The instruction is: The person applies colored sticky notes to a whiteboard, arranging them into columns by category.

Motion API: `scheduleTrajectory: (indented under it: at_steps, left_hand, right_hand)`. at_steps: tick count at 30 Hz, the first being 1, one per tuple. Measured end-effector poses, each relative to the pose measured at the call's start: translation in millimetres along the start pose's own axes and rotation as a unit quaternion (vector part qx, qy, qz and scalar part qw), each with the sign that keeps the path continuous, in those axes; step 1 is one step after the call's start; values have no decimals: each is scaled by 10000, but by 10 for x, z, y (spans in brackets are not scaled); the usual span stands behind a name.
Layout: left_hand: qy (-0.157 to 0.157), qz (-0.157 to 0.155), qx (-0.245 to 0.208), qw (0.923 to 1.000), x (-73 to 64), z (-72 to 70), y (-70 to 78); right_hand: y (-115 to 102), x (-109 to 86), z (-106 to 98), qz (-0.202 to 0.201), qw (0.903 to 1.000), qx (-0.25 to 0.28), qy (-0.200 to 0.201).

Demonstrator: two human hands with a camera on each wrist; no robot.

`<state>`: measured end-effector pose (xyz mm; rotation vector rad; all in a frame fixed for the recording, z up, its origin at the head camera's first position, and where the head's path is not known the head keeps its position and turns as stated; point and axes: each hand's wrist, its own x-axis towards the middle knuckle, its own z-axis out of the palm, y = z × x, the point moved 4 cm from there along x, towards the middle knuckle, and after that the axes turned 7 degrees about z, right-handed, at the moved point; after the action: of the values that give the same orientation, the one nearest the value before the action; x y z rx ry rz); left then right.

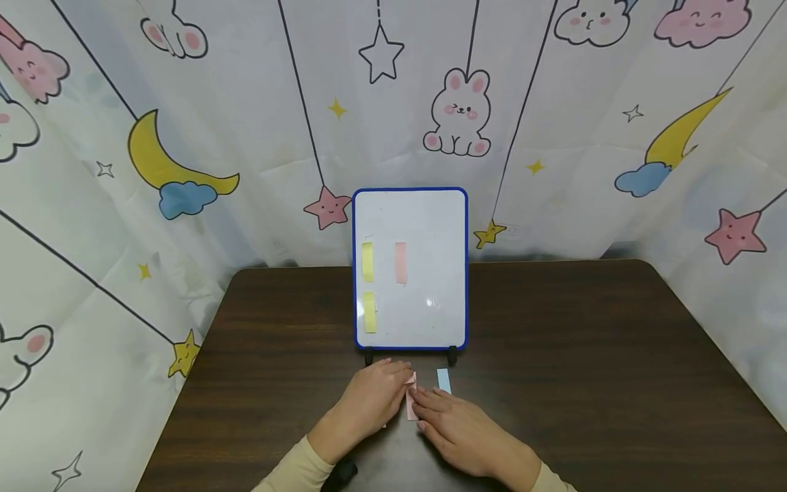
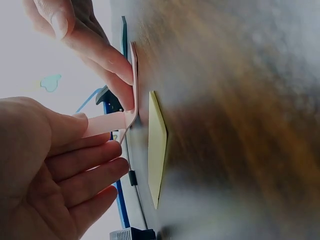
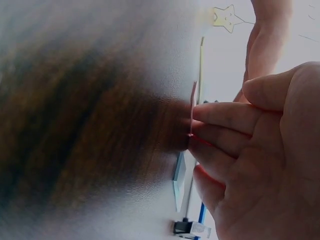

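Note:
A pad of narrow pink sticky notes [image 1: 411,410] lies on the table between the two hands. My left hand [image 1: 375,398] pinches the end of its top pink strip [image 2: 104,124] between thumb and index finger, and the strip bends up from the pad in the left wrist view. The extended fingers of my right hand [image 1: 458,429] press on the pad. A yellow sticky note pad [image 2: 157,150] lies beside the pink one, mostly hidden by the left hand in the head view. Just beyond the right fingertips is a light blue pad [image 1: 444,380].
A blue-framed whiteboard [image 1: 418,318] stands on black feet [image 1: 452,356] behind the hands. It bears two yellow strips [image 1: 367,262] on its left side and one pink strip [image 1: 401,262]. Behind the dark wooden table [image 1: 584,355] hangs a patterned curtain [image 1: 393,137].

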<state>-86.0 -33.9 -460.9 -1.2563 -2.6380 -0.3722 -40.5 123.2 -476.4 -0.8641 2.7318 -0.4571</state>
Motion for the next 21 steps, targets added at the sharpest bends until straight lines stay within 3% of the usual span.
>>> scheduleTrajectory:
  at_steps: [13,21]
  left_hand:
    - [106,-58,-172,9998,-1,-51,-23]
    - [449,-61,-364,9983,-5,-106,-24]
  right_hand:
    - [2,1,5,-41,10000,-26,31]
    - [2,0,2,1,10000,-26,6]
